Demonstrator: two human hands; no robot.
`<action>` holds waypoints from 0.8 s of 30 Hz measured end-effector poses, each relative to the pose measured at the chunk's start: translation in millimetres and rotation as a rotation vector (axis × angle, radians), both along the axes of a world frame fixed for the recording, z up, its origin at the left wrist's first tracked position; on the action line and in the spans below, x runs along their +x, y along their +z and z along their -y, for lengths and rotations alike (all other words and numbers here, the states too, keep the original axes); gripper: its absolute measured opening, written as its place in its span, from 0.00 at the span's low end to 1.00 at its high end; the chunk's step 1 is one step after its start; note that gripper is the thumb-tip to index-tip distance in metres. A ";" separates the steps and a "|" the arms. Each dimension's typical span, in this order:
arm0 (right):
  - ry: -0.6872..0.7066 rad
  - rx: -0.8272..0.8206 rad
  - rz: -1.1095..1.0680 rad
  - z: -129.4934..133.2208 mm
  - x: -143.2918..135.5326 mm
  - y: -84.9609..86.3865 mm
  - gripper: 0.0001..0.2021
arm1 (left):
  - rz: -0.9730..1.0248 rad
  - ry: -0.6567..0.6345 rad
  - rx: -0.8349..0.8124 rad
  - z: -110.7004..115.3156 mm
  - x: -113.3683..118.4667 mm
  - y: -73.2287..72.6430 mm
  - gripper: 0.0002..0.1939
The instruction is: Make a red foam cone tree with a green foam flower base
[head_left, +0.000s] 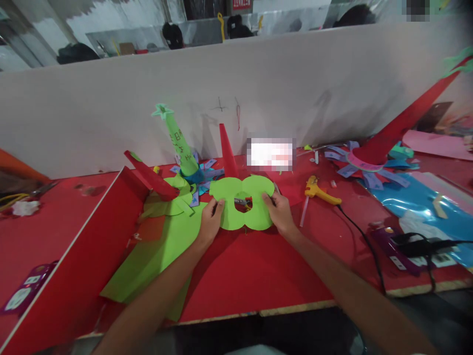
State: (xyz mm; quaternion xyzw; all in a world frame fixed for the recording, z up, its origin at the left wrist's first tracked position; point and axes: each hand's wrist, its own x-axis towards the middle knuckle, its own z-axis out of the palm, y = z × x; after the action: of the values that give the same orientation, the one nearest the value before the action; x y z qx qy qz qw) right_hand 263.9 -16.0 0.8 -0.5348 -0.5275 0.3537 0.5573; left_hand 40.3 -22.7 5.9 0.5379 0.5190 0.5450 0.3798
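A lime-green flower-shaped piece (pixel 227 217) with rounded lobes and a round hole in its middle is held above the red table. My left hand (pixel 212 219) pinches its left edge, thumb on top. On the opposite edge, my right hand (pixel 279 211) grips it the same way. Through the hole a small metal-and-red object shows, too small to name. Just behind the piece stands a red cone (pixel 228 153). Larger green sheets (pixel 162 261) lie under and beside my left forearm.
A yellow glue gun (pixel 320 192) with a black cable lies right of my right hand. Behind left are a green cone (pixel 179 143) and a leaning red cone (pixel 150 175). A red divider (pixel 84 246) stands left; a tall red cone (pixel 410 118) rises far right.
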 end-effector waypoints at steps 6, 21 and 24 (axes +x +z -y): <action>-0.014 0.006 0.029 2.2 -1.4 4.8 0.24 | -0.003 -0.020 -0.005 -0.5 -1.8 -2.3 0.32; -0.179 -0.013 -0.245 -9.5 6.3 0.2 0.25 | -0.105 0.077 0.238 -47.4 -17.1 5.8 0.13; -0.272 0.002 -0.468 -15.9 8.8 -2.6 0.26 | -0.134 0.064 0.324 -100.6 -9.5 19.3 0.23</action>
State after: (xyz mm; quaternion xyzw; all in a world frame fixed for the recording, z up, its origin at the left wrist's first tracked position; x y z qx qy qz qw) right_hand 272.7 -0.2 -1.9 -0.5038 -0.3078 0.3890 0.7072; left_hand 30.8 77.9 25.2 0.6104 0.4653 0.5963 0.2353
